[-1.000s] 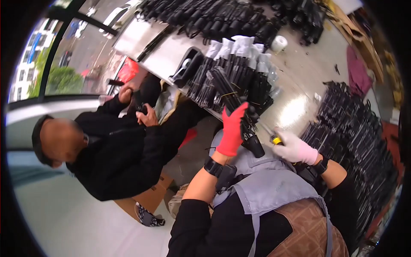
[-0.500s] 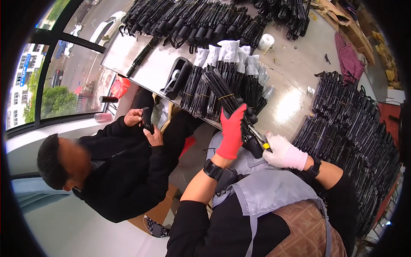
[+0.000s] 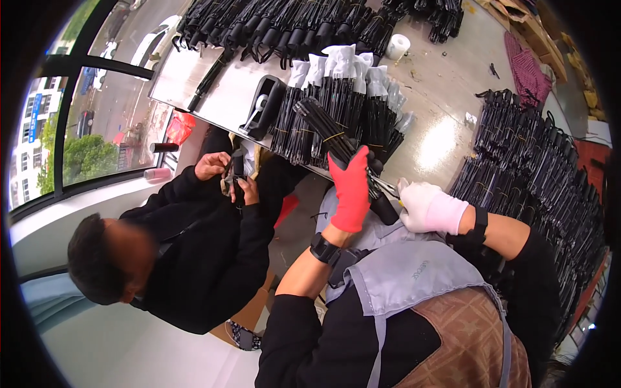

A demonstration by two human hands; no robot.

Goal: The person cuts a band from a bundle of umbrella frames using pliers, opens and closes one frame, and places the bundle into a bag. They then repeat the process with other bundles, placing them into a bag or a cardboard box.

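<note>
My left hand, in a red glove, is closed around a folded black umbrella frame with a yellowish band about its ribs. The frame slants over the table's near edge, and its dark handle points down toward my lap. Beside that handle, my right hand in a white glove is closed on a slim metal tool. The tool's bright tip reaches to the frame just below my left hand; its grip is hidden in the glove. Banded umbrella frames with white covers stand just beyond the held one.
Black umbrella frames are piled at the right and along the far side. A black tape dispenser, a white roll and a checked cloth lie on the table. At left, a seated person handles a dark cylindrical piece.
The held frame and my left hand have shifted slightly left and up. The tool's yellow part, visible before, is now out of sight. The seated person's hands and piece have moved right.
</note>
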